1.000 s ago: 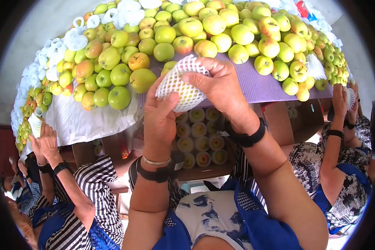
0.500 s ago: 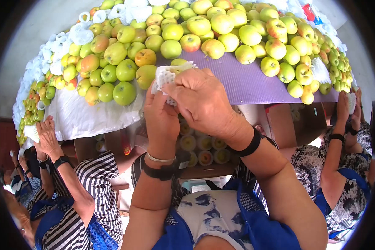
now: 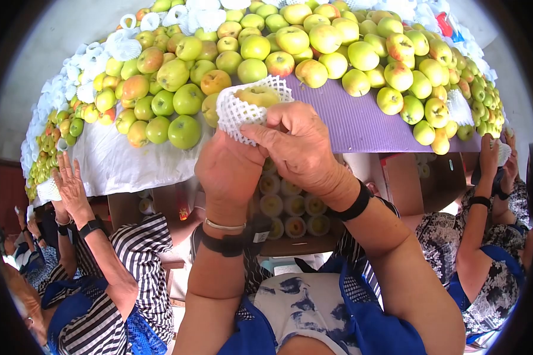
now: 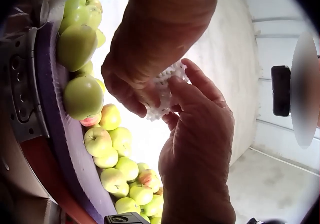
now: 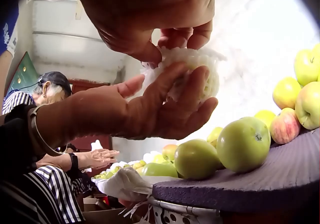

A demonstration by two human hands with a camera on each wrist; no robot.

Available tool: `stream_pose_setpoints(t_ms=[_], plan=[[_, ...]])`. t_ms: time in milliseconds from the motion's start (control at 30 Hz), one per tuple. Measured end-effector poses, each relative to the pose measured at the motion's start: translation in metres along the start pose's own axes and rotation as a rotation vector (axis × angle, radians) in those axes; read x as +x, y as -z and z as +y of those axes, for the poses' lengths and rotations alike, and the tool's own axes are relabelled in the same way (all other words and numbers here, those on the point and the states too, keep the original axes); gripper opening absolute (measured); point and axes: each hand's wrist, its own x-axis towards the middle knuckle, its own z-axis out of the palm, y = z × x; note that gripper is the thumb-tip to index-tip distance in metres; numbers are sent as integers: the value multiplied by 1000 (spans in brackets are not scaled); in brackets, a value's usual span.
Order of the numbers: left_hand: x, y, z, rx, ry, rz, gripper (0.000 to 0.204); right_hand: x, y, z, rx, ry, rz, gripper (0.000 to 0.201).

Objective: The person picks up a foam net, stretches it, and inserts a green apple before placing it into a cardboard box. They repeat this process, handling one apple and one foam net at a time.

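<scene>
A yellow-green apple sits partly wrapped in a white foam net above the table's front edge. My left hand cradles it from below, fingers bent round its side in the right wrist view. With thumb and fingers, my right hand pinches the near edge of the net. The apple's top shows through the net's open end in the head view. In the left wrist view, both hands cover most of the net.
Green and reddish apples are heaped across the table with its purple corrugated cover. White foam nets lie along the far side. Below is a box of netted apples. People work close on both sides.
The net was drawn over the apple, then bunched under my right hand; now the apple's top shows at its open end. My right hand has shifted to the net's near edge.
</scene>
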Motion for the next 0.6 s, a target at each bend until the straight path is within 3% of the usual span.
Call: stream_pose_setpoints(t_ms=[67, 167, 267, 367, 467, 600], plan=[[0, 6, -1, 36, -20, -6, 48, 4, 1, 1, -24, 72, 31, 25], [-1, 11, -1, 247, -44, 46, 57, 5, 4, -4, 171, 54, -2, 22], [1, 12, 0, 102, -43, 89, 54, 2, 9, -1, 343, -198, 92, 24], [2, 17, -1, 47, 25, -92, 54, 6, 19, -3, 285, -570, 171, 28], [1, 15, -5, 90, 67, -50, 54, 16, 26, 4, 244, -495, 144, 34], [0, 15, -7, 196, 126, -70, 55, 13, 25, 18, 379, -432, 140, 24]])
